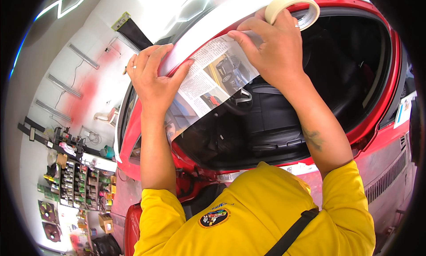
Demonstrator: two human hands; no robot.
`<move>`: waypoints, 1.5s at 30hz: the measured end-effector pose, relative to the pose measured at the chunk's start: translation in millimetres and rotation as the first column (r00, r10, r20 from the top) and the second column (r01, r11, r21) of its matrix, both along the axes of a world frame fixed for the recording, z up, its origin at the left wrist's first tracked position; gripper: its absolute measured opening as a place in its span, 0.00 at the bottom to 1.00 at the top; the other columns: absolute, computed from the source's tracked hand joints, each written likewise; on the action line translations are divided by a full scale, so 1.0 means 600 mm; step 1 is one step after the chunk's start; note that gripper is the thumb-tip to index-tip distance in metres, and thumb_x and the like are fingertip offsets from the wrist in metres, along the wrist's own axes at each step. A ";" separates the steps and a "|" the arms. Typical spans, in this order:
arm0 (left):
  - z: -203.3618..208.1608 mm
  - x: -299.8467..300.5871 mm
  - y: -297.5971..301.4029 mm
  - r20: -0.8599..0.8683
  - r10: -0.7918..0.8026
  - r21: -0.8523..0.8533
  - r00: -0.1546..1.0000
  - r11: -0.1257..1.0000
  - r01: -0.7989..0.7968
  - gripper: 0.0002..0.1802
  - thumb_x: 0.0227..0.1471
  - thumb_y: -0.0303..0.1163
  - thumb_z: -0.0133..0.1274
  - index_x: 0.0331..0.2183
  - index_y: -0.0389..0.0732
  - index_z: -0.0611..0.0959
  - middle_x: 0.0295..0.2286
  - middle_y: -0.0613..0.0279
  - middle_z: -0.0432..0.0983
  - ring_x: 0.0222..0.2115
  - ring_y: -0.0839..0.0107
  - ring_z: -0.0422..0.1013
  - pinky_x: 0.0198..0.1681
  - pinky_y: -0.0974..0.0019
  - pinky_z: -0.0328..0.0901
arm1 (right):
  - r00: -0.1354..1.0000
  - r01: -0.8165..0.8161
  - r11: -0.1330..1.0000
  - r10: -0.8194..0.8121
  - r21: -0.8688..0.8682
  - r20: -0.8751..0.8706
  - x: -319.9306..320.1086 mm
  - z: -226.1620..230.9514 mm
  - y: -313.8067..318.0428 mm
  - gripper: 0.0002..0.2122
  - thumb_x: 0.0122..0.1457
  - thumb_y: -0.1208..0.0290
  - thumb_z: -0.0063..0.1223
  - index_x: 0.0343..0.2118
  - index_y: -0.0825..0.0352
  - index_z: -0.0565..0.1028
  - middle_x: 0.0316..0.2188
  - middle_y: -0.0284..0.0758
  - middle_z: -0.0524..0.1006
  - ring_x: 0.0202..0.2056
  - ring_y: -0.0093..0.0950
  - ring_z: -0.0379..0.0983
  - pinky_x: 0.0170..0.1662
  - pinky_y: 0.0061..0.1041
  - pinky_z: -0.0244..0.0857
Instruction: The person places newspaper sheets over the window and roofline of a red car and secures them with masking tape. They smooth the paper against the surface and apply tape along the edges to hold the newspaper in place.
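A sheet of newspaper (200, 95) with printed car photos hangs from the upper edge of a red car's door opening, partly covering the view of the interior. My left hand (153, 76) lies with fingers spread along that edge, its thumb over the paper's upper left part. A roll of cream masking tape (313, 10) is in my right hand (277, 47), with fingers passing through its ring. The right thumb points toward the paper's upper right corner. Whether tape joins the paper to the car there is hard to see.
Below the paper is a black car seat (277, 118), with the steering wheel (242, 98) partly hidden. The red door frame (392, 78) curves around the right side. At the left, shelves (80, 185) hold many cans and bottles near a wall stained red.
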State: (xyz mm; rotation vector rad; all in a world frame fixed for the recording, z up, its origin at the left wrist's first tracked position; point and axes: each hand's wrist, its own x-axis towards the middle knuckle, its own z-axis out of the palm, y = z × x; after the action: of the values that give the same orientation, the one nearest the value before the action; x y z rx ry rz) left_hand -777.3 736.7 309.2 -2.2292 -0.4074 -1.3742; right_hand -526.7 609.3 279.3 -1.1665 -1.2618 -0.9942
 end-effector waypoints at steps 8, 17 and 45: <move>0.004 0.007 -0.005 -0.016 0.002 -0.027 1.000 1.000 -0.002 0.29 0.40 0.39 0.81 0.46 0.45 0.90 0.43 0.60 0.86 0.47 0.57 0.79 0.58 0.53 0.66 | 0.994 -0.003 0.995 -0.008 0.099 0.113 -0.003 -0.011 -0.015 0.11 0.50 0.62 0.78 0.31 0.59 0.86 0.33 0.31 0.77 0.39 0.36 0.74 0.41 0.40 0.64; -0.002 0.004 -0.006 -0.002 0.012 -0.050 1.000 0.999 -0.012 0.30 0.40 0.40 0.81 0.46 0.44 0.89 0.43 0.59 0.85 0.47 0.56 0.79 0.58 0.52 0.65 | 0.993 0.107 0.991 -0.111 0.083 0.047 0.011 -0.011 0.026 0.12 0.50 0.59 0.78 0.32 0.59 0.87 0.30 0.33 0.74 0.37 0.36 0.73 0.40 0.39 0.64; -0.068 -0.122 0.002 0.162 0.078 -0.294 0.984 0.955 -0.027 0.32 0.42 0.37 0.81 0.50 0.40 0.89 0.48 0.54 0.85 0.50 0.52 0.78 0.59 0.53 0.67 | 0.975 -0.209 0.970 0.217 -0.126 0.051 -0.067 -0.021 -0.090 0.11 0.49 0.68 0.80 0.30 0.59 0.83 0.30 0.32 0.75 0.33 0.34 0.72 0.34 0.34 0.61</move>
State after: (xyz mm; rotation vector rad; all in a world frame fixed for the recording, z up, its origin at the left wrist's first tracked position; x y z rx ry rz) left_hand -850.6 738.1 268.3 -2.3140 -0.7706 -1.5702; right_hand -566.9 555.1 266.5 -1.0700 -1.4824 -0.8109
